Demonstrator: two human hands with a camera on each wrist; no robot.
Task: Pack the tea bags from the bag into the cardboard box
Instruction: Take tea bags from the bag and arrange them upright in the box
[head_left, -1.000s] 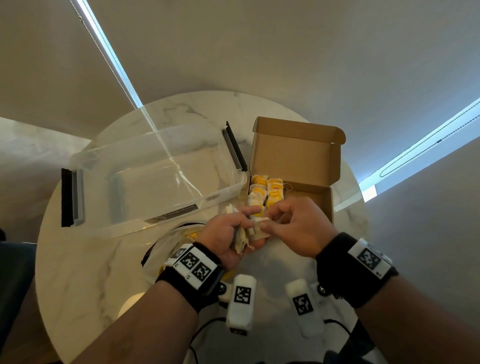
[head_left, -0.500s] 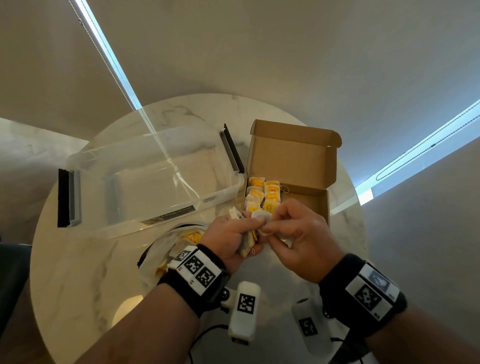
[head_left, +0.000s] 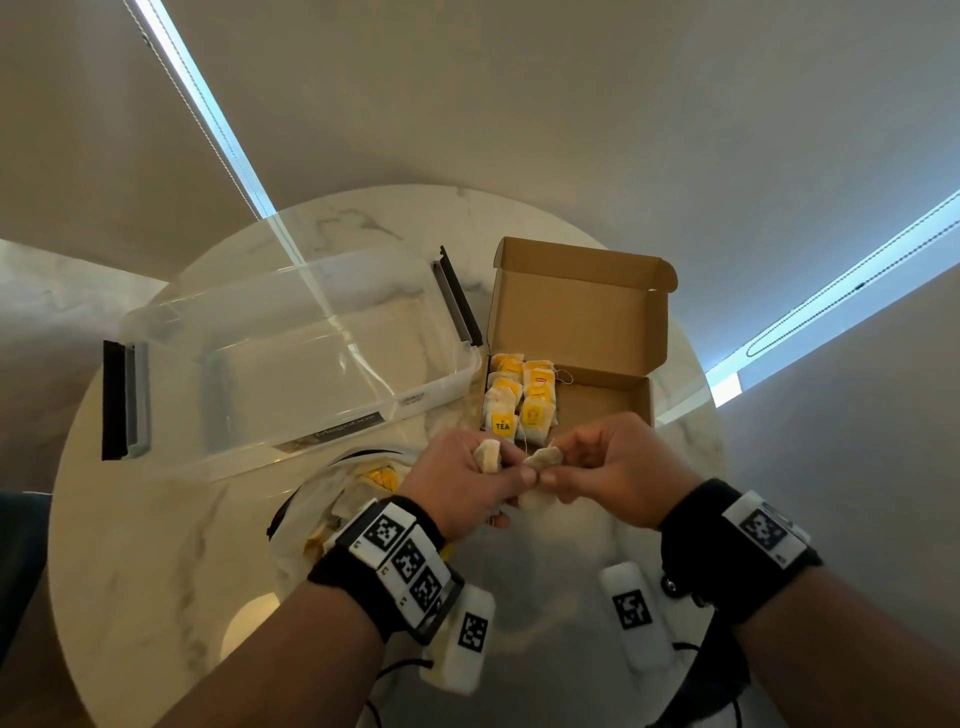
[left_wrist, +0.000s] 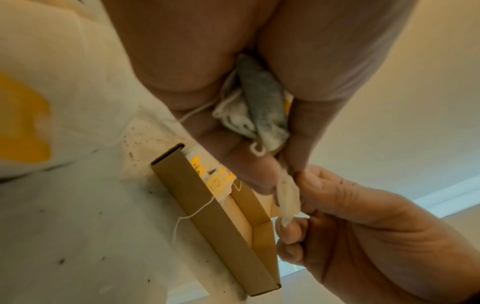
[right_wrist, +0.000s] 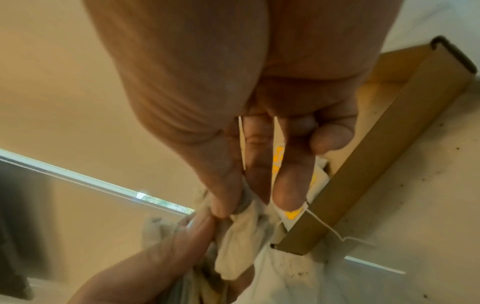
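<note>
The open cardboard box (head_left: 613, 410) stands on the round table, lid up, with several yellow-tagged tea bags (head_left: 519, 405) lined up in its left half. Just in front of it my left hand (head_left: 470, 480) grips a small bunch of tea bags (left_wrist: 257, 111) in its fist. My right hand (head_left: 587, 467) pinches one pale tea bag (head_left: 543, 460) between thumb and fingertips, right against the left hand's fingertips. That tea bag (left_wrist: 287, 198) hangs between both hands above the box's front wall (left_wrist: 215, 218). The plastic bag (head_left: 353, 488) with more tea bags lies under my left wrist.
A large clear plastic bin (head_left: 291, 364) with dark end latches lies left of the box. The marble table (head_left: 156, 519) has bare room at the front left. White tagged devices (head_left: 631, 610) and cables lie near the front edge between my wrists.
Both hands have stayed in front of the box. The right hand has taken one tea bag from the bunch and drawn it slightly out to the right.
</note>
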